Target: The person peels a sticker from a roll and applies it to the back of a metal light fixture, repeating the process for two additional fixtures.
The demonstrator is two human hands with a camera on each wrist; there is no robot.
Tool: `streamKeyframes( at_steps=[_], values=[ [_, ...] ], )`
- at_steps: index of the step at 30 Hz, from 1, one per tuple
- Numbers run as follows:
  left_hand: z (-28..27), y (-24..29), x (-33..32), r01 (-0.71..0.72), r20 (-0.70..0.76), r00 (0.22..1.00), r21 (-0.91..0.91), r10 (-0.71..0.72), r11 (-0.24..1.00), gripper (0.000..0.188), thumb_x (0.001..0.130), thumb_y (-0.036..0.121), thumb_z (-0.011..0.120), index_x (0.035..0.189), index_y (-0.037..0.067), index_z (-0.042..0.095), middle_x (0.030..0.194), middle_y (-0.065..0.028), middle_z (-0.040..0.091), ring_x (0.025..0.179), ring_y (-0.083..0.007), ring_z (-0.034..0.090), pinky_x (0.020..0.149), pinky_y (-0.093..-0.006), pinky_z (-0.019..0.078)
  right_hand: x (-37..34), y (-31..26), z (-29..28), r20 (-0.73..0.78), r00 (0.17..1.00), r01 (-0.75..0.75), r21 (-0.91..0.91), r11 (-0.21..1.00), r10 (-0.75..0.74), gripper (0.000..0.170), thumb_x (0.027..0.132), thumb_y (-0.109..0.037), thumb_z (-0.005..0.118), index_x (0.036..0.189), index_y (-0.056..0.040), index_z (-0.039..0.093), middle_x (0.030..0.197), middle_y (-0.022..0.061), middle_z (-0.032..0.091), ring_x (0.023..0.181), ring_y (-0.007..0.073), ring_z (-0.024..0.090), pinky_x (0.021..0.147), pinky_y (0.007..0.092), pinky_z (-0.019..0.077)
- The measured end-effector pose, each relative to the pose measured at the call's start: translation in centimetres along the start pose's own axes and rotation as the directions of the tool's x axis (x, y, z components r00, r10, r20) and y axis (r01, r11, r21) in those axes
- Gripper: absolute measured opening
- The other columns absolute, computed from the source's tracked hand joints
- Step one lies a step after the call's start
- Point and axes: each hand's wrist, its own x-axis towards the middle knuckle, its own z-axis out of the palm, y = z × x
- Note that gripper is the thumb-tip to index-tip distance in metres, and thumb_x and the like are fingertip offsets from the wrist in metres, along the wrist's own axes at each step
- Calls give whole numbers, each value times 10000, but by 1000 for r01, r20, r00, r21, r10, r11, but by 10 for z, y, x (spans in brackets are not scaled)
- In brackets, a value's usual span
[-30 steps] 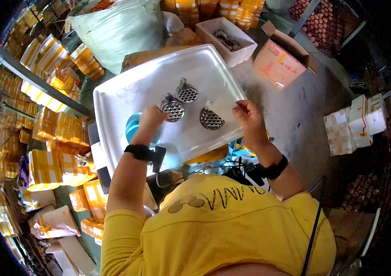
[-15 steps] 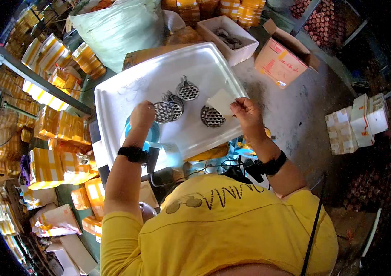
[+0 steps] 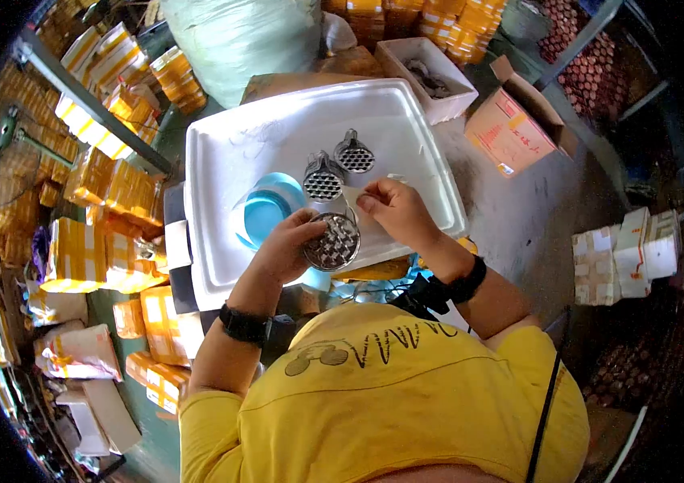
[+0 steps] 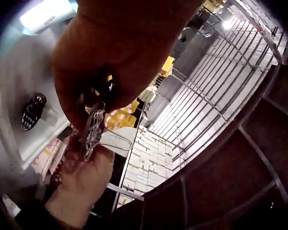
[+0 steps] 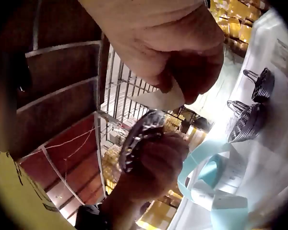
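Note:
My left hand (image 3: 286,245) grips a round, silvery lattice piece (image 3: 333,241) like a small woven metal basket, its thin wire loop standing out in the left wrist view. Between thumb and fingers my right hand (image 3: 398,211) pinches a pale, thin label (image 5: 163,99), close over the piece's edge. Two similar looped pieces, one nearer (image 3: 323,177) and one farther (image 3: 353,151), rest on the white foam lid (image 3: 237,137). Another dark lattice piece (image 4: 33,111) lies on it in the left wrist view. Beside my left hand is a light blue roll (image 3: 265,213).
Behind the lid stands a big pale green sack (image 3: 245,48). A foam box (image 3: 430,76) and an open carton (image 3: 515,129) sit to the back right. Stacks of taped yellow boxes (image 3: 76,253) fill the left side, near a metal post (image 3: 88,101).
My left hand picked up a lattice piece from the lid and brought it toward my body. My right hand moved left with the pale label to meet it. The head view shifted slightly.

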Motion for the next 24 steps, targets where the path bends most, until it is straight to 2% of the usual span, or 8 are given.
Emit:
streamKeyframes(
  at_steps=[1,5,8,11,14,18,21,24],
  values=[
    [1,2,-4,-3,-6,1000,-11,3,1000,281,818,90,534,1055,-29,441,897,-122,564,762,-193,598,683,-295,526,3,2,2,-27,999,31,-124,992,-35,122,835,-103,547,900,0,551,768,-3,563,687,58,509,605,198,419],
    [-3,4,-11,-24,-47,999,-25,23,999,306,816,80,517,1097,-22,451,908,-129,586,750,-201,610,671,-302,525,11,2,1,-150,981,129,36,991,-122,114,824,-84,546,881,13,562,748,12,575,682,47,502,610,201,423],
    [-9,0,-12,-39,-45,998,-17,39,999,325,812,75,508,1120,-19,457,933,-141,595,764,-211,613,675,-303,521,14,-15,-2,-132,967,190,-202,961,-219,181,780,-139,583,886,7,581,753,132,622,658,193,603,605,291,477],
    [-6,1,-14,-57,-45,997,5,57,998,348,808,65,504,1140,-25,450,953,-148,593,775,-215,613,686,-302,519,14,-21,3,-108,973,176,-234,956,-205,190,780,-136,580,903,8,583,757,132,622,670,197,607,613,296,479],
    [-1,-1,-14,-97,-87,991,33,99,995,349,805,34,492,1144,-37,448,970,-153,582,790,-213,610,696,-296,521,8,-27,8,-15,980,192,-174,966,-197,153,804,-92,566,905,22,579,717,25,593,645,52,518,571,209,432],
    [-1,-3,-11,-125,-123,985,3,124,992,331,797,-24,472,1126,-54,459,991,-156,562,823,-205,596,720,-283,517,6,-21,11,81,983,177,-157,972,-166,156,814,-82,544,919,25,583,747,28,600,657,57,519,579,209,433],
    [-4,-4,-9,-128,-116,985,-5,126,992,338,790,-33,463,1128,-60,459,999,-157,560,840,-208,589,743,-289,506,4,-26,11,73,993,109,-221,969,-95,160,814,-81,541,926,26,582,759,30,601,671,58,517,593,208,433],
    [-3,-1,-8,-122,-111,986,11,123,992,345,787,-37,452,1131,-62,457,1000,-158,560,849,-212,585,753,-298,501,4,-26,11,73,992,120,-194,974,-107,161,811,-82,543,925,26,582,762,32,601,684,56,517,602,207,434]
  ],
)
